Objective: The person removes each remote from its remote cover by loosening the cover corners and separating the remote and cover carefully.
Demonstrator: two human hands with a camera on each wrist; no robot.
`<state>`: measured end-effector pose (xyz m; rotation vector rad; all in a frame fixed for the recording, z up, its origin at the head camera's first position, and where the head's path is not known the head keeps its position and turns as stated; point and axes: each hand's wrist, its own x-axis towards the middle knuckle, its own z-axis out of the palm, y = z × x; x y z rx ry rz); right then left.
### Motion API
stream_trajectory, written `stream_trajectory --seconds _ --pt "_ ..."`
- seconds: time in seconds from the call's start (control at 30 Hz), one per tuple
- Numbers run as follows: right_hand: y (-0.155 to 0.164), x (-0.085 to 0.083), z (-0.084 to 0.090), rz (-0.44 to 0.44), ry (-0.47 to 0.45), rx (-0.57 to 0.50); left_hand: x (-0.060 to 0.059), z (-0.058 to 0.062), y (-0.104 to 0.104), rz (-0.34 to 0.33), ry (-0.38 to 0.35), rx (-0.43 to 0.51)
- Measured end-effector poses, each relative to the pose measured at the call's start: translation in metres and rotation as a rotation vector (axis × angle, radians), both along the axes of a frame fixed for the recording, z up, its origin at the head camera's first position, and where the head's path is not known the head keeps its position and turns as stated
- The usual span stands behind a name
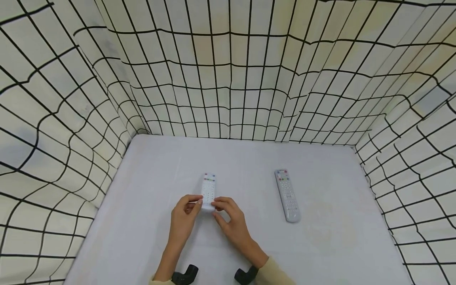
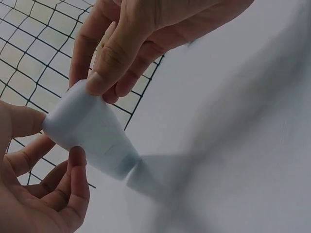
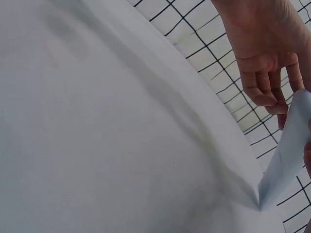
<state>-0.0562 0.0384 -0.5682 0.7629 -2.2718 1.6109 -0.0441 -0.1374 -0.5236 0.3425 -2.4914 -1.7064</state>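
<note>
A small white remote (image 1: 208, 190) with coloured buttons lies lengthwise at the middle of the white table (image 1: 149, 186). Both hands hold its near end: my left hand (image 1: 186, 213) pinches the left side, my right hand (image 1: 228, 215) the right side. In the left wrist view the remote (image 2: 92, 136) is tilted, its near end raised and its far end on the table, with my left hand's fingers (image 2: 73, 174) below it and my right hand's fingertips (image 2: 104, 73) on top. The right wrist view shows the remote's pale back (image 3: 286, 155) and my left hand's fingers (image 3: 265, 92) behind it.
A longer grey-white remote (image 1: 287, 194) lies flat to the right, apart from the hands. Cloth walls with a black grid (image 1: 228, 79) close in the table at the back and on both sides. Black wrist mounts (image 1: 185, 274) show at the bottom edge.
</note>
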Motion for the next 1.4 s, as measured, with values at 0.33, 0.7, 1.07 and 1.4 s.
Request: stream_trajectory --seconds 0.33,0.7,1.07,1.4 --pt "0.008 -0.005 0.033 -0.031 0.037 -0.123 0.004 0.032 0.017 -0.105 0.115 -0.064" --pt "0.021 -0.006 0.047 -0.126 -0.024 -0.133 0.007 0.048 0.034 -0.156 0.225 -0.246" --pt "0.025 -0.004 0.05 -0.144 -0.109 -0.27 0.004 0.04 0.047 -0.122 0.378 -0.385" --pt "0.032 -0.001 0.046 -0.239 -0.345 -0.342 -0.001 0.029 0.054 -0.154 0.525 -0.512"
